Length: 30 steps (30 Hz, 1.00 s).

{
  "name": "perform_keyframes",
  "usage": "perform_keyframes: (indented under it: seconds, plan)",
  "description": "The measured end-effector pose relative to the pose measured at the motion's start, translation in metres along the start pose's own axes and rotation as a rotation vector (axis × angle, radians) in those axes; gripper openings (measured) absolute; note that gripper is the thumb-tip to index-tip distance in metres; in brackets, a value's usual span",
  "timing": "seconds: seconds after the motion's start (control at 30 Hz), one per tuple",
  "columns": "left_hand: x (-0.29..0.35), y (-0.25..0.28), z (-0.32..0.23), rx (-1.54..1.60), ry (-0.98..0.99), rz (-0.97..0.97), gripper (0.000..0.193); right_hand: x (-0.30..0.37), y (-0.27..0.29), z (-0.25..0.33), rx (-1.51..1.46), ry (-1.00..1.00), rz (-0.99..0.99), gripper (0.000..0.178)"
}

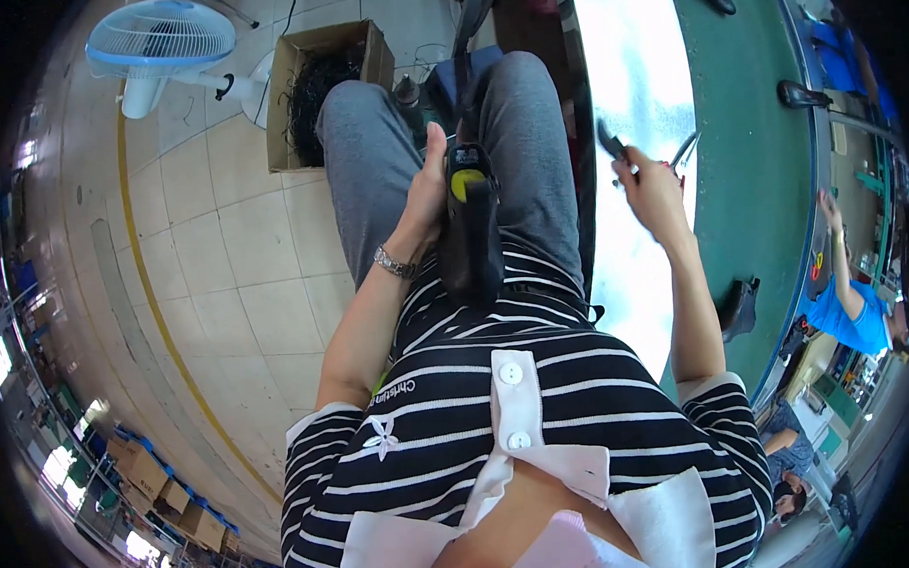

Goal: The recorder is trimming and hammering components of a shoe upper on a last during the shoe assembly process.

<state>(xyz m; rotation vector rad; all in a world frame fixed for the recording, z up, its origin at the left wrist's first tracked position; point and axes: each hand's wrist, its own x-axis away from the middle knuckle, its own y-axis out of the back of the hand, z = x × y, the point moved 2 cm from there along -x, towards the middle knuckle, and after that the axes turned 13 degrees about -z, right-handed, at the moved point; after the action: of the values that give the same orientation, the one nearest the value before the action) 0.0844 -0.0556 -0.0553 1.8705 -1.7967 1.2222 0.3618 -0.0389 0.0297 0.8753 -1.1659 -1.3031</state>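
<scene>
A black shoe (469,251) stands in front of my body between my thighs, its toe end toward my belly. A yellow-green piece (465,185) shows in its top opening. My left hand (427,193) grips the shoe from the left, thumb pointing up along its side and the other fingers hidden. Over the shiny metal bench top (635,57) on the right, my right hand (658,199) is closed on a dark, narrow hand tool (610,138), whose exact kind I cannot make out. Just beyond that hand lies another metal tool (684,150), partly covered by it.
A green conveyor belt (746,164) runs beyond the bench, with black shoes (741,309) on it. An open cardboard box (281,120) of black scraps stands left of my knees, near a blue-and-white fan (161,39). A co-worker in blue (851,300) is at far right.
</scene>
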Motion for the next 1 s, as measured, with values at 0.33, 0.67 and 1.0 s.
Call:
perform_keyframes:
  seconds: [0.33, 0.67, 1.0]
  plan:
    - [0.018, -0.041, -0.073, -0.016, -0.273, 0.448, 0.083, -0.005, -0.020, -0.055, 0.081, 0.157, -0.251, 0.057]
    - [0.028, -0.041, -0.081, 0.891, -0.036, 0.747, 0.008, -0.006, 0.036, 0.078, -0.989, 0.549, 0.283, 0.073]
    - [0.028, -0.040, -0.132, 0.537, -0.417, 0.823, 0.068, -0.015, 0.020, 0.082, -0.862, 0.766, -0.187, 0.071]
